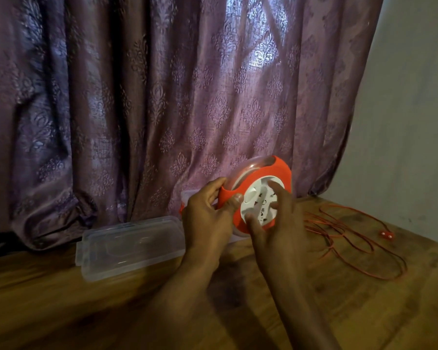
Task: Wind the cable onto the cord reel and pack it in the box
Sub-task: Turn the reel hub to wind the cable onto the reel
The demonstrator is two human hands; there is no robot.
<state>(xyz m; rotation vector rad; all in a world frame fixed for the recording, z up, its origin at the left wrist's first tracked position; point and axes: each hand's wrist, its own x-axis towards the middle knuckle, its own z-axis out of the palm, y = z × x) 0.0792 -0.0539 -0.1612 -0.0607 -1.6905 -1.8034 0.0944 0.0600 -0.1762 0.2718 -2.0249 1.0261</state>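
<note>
Cord reel held upright in both hands above the far edge of the surface; cable loose at the right.

The left hand [208, 218] has its grip closed on the orange cord reel [257, 195]: the thumb lies across the orange front rim and the fingers curl behind the transparent casing. The right hand [276, 223] has its fingers and thumb curled onto the white hub [257, 203], gripping it at the reel's face. The reel is tilted on edge, near the purple curtain [162, 109]. The red cable [359, 238] lies in loose loops on the wooden surface [86, 311], toward its right edge, with a small red plug end [385, 234] beside the loops. The clear plastic box [132, 246] lies flat near the far edge, just left of the left hand.
</note>
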